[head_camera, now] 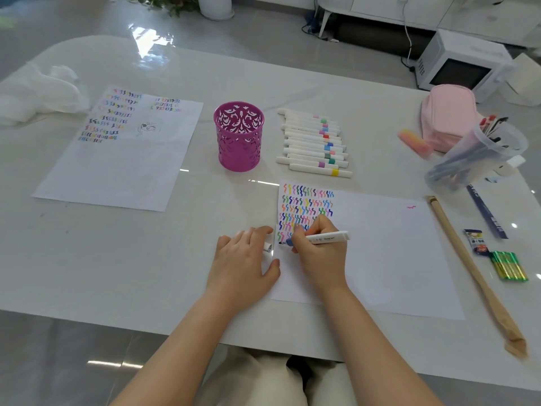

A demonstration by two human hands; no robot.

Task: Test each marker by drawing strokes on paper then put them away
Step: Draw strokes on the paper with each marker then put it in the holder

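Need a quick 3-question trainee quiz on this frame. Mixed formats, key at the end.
1. Multiple choice: the marker gripped by the right hand has a tip of which colour? A red, B blue, C yellow.
2. True or false: the spare markers lie in a row on the table to the right of the purple cup.
3. Fill the gap: the left hand rests flat at the ___ edge of the sheet being drawn on.

Key: 1 B; 2 true; 3 left.
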